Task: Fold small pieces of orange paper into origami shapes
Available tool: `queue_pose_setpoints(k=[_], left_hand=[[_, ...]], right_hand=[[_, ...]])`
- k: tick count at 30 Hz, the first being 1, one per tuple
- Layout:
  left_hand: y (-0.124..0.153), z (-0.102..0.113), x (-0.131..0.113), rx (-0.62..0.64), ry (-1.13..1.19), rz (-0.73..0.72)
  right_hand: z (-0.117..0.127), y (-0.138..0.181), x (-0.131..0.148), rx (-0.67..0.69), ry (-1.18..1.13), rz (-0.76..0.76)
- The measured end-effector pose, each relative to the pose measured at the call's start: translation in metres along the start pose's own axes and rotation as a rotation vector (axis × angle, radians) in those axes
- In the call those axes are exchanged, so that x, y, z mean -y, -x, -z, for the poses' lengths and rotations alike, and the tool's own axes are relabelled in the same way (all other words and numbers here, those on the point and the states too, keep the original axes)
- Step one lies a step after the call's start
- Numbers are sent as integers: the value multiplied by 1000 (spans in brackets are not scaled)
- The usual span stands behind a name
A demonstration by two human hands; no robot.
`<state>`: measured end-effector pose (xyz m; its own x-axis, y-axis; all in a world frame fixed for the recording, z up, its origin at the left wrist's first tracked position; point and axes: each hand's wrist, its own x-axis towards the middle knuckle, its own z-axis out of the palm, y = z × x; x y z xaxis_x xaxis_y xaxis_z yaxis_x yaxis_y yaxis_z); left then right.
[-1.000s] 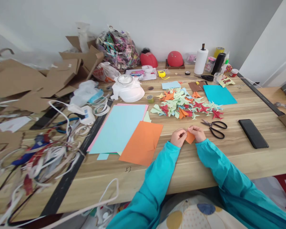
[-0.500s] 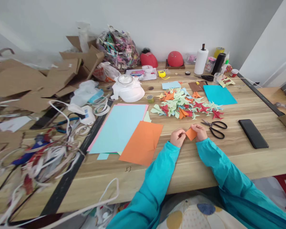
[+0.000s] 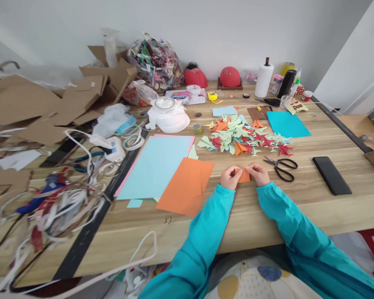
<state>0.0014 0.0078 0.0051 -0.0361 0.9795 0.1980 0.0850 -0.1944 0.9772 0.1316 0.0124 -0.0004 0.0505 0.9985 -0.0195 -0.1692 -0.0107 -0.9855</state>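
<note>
While both hands, left hand point(image 3: 230, 177) and right hand point(image 3: 258, 174), have their fingers clamped on the small folded orange paper piece point(image 3: 244, 176) just left of the black-handled scissors point(image 3: 282, 167), a fold is seemingly being creased, and the next move calls for firm, aligned pressing.

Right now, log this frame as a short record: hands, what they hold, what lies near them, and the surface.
left hand: left hand pinches one side of the small orange paper
right hand: right hand pinches the other side
held item: small orange paper, partly folded, low over the table
near right: black scissors, closed, on the table; black phone beyond them
near left: orange sheet lying over a light blue sheet
behind the hands: pile of folded paper shapes
surface: wooden table
</note>
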Motion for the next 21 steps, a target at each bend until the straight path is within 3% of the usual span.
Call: queue_pose_setpoints(k=[4, 8, 13, 21], left_hand=[[-5, 7, -3, -9, 80, 117], [-7, 9, -2, 15, 25, 92], [-7, 7, 3, 9, -13, 35], [-8, 6, 10, -13, -2, 111]], right_hand=[[-2, 4, 4, 123, 95, 29], [-3, 6, 3, 187, 148, 20], [-2, 5, 1, 209, 192, 9], [-1, 4, 1, 183, 172, -48]])
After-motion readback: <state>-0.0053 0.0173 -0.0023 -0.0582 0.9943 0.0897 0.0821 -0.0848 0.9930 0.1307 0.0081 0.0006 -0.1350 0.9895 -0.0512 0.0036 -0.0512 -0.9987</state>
